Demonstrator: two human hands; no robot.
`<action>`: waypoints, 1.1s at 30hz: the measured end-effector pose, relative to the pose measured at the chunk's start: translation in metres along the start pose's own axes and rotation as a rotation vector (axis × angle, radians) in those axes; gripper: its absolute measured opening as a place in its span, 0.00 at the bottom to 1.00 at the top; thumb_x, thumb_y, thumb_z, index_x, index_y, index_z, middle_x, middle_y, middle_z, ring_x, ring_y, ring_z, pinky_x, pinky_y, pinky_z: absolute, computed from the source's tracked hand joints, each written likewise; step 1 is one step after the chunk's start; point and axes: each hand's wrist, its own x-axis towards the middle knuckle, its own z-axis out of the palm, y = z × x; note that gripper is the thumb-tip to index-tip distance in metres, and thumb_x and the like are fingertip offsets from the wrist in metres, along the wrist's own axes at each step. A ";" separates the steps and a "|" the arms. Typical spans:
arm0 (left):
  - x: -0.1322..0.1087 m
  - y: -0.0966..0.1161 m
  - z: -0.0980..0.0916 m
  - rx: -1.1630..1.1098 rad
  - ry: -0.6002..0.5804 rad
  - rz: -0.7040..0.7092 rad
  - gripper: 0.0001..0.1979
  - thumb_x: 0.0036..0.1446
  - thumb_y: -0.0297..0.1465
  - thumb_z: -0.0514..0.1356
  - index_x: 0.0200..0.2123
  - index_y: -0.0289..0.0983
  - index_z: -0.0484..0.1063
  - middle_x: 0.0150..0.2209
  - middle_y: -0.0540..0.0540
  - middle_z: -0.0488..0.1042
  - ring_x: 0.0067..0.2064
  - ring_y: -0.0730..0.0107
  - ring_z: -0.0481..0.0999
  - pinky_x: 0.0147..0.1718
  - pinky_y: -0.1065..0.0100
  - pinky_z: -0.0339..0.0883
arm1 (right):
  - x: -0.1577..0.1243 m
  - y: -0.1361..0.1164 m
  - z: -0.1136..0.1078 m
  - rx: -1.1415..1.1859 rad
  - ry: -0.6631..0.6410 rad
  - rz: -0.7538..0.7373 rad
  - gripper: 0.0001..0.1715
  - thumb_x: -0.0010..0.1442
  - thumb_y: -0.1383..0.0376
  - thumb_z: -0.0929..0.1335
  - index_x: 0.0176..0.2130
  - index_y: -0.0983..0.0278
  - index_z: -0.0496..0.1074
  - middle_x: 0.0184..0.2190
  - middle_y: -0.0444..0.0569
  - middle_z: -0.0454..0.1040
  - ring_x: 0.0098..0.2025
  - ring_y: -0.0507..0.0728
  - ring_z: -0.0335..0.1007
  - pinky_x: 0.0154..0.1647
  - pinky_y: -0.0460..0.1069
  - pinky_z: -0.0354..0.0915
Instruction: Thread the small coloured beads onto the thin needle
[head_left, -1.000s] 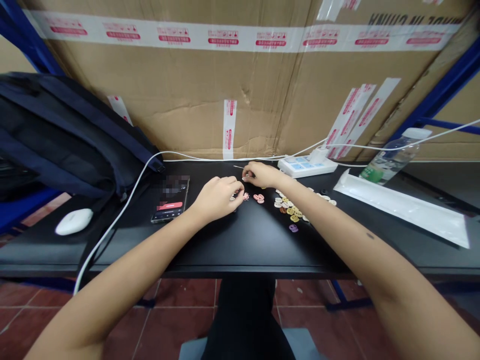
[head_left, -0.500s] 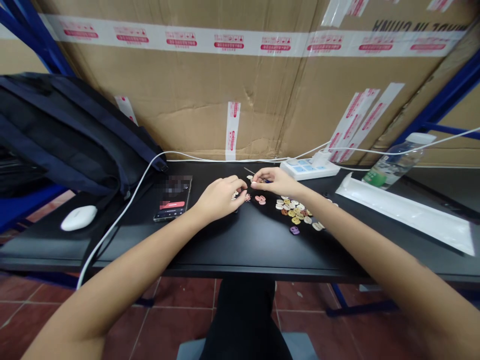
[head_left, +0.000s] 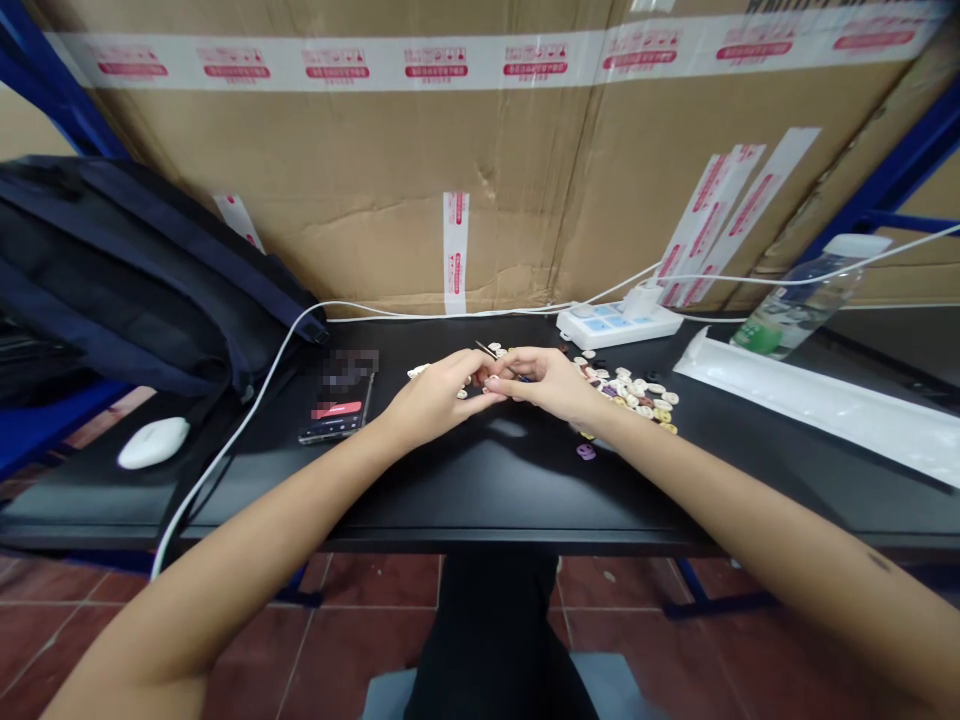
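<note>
On the black surface before a taped cardboard box, we see the right hand, its grip pinching a thin pin. The left hand has its grip pressed together beside it, and beads lie just to the right.

Lit evenly and brightly from overhead, with pale glare on the glossy white-and-red tape band across the brown cardboard wall and a faint soft shadow on the matte black tabletop beneath the left hand and right hand. Bows the blue metal shelf posts at the corners and stretches the forearms toward the lower edge. Reads sharp mid-frame, softer at the borders, with a pixelated patch over the top of the black phone.
</note>
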 end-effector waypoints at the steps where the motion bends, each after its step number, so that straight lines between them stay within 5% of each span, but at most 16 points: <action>1: 0.000 -0.001 0.000 0.000 -0.005 -0.002 0.08 0.64 0.31 0.65 0.43 0.37 0.71 0.40 0.46 0.77 0.39 0.68 0.77 0.41 0.67 0.71 | -0.001 0.000 -0.001 0.000 0.007 0.018 0.22 0.48 0.52 0.80 0.36 0.64 0.79 0.31 0.47 0.80 0.32 0.53 0.73 0.37 0.50 0.69; 10: 0.000 -0.007 0.001 0.007 0.011 -0.026 0.05 0.65 0.30 0.62 0.43 0.37 0.74 0.38 0.47 0.78 0.38 0.69 0.78 0.42 0.67 0.72 | 0.000 -0.001 -0.012 -0.083 -0.057 -0.007 0.22 0.53 0.50 0.76 0.40 0.64 0.80 0.30 0.47 0.78 0.30 0.53 0.71 0.34 0.51 0.68; 17: 0.001 -0.011 0.004 -0.152 0.019 -0.265 0.08 0.60 0.34 0.65 0.40 0.37 0.74 0.37 0.47 0.80 0.37 0.69 0.79 0.43 0.65 0.75 | 0.002 0.007 -0.031 -0.443 0.079 -0.228 0.12 0.66 0.55 0.67 0.42 0.61 0.70 0.36 0.49 0.77 0.38 0.57 0.75 0.43 0.54 0.69; 21: 0.002 -0.017 0.007 -0.293 0.065 -0.397 0.11 0.55 0.34 0.68 0.39 0.36 0.74 0.35 0.47 0.79 0.36 0.68 0.79 0.42 0.64 0.76 | -0.001 0.006 -0.039 -0.616 0.034 -0.256 0.10 0.67 0.61 0.65 0.48 0.60 0.66 0.31 0.46 0.75 0.34 0.56 0.72 0.38 0.51 0.65; 27: 0.002 -0.022 0.007 -0.346 0.068 -0.447 0.12 0.54 0.33 0.69 0.40 0.35 0.74 0.37 0.45 0.79 0.38 0.68 0.80 0.43 0.62 0.76 | -0.008 -0.003 -0.035 -0.742 0.027 -0.319 0.10 0.64 0.63 0.66 0.45 0.61 0.73 0.29 0.44 0.76 0.26 0.52 0.66 0.32 0.48 0.62; 33: 0.003 -0.021 0.007 -0.348 0.048 -0.456 0.12 0.55 0.33 0.68 0.42 0.35 0.75 0.37 0.45 0.80 0.37 0.68 0.80 0.44 0.61 0.77 | -0.008 -0.005 -0.037 -0.836 -0.010 -0.418 0.09 0.61 0.67 0.66 0.40 0.62 0.76 0.33 0.47 0.79 0.33 0.54 0.72 0.35 0.48 0.63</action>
